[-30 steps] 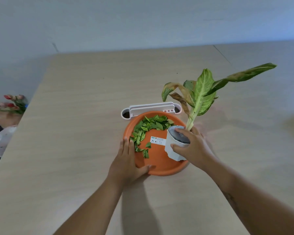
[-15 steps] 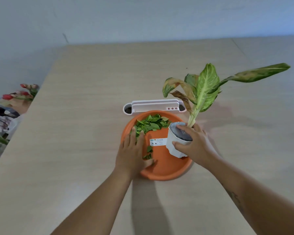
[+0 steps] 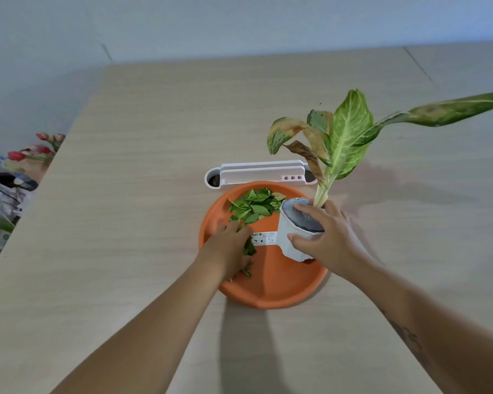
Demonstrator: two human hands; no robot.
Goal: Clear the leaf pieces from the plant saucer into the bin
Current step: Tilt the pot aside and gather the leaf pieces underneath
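Note:
An orange plant saucer (image 3: pixel 279 282) lies on the table in front of me. Green leaf pieces (image 3: pixel 255 206) are heaped in its far left part, and a few lie under my fingers. My left hand (image 3: pixel 231 245) is inside the saucer on the left side, fingers curled over some leaf pieces. My right hand (image 3: pixel 322 237) grips a white plant pot (image 3: pixel 292 237), tilted at the saucer's right side; the plant (image 3: pixel 345 135) in it leans right. A white oblong bin (image 3: pixel 256 173) stands just behind the saucer.
The wooden table (image 3: pixel 154 166) extends far and to both sides. At the far left, off the table's edge, are red flowers (image 3: pixel 37 150) and some cloth. A white label (image 3: pixel 265 238) is stuck inside the saucer.
My left hand moved from the saucer's near left rim into the saucer and closed over leaf pieces. The pot stays held in my right hand.

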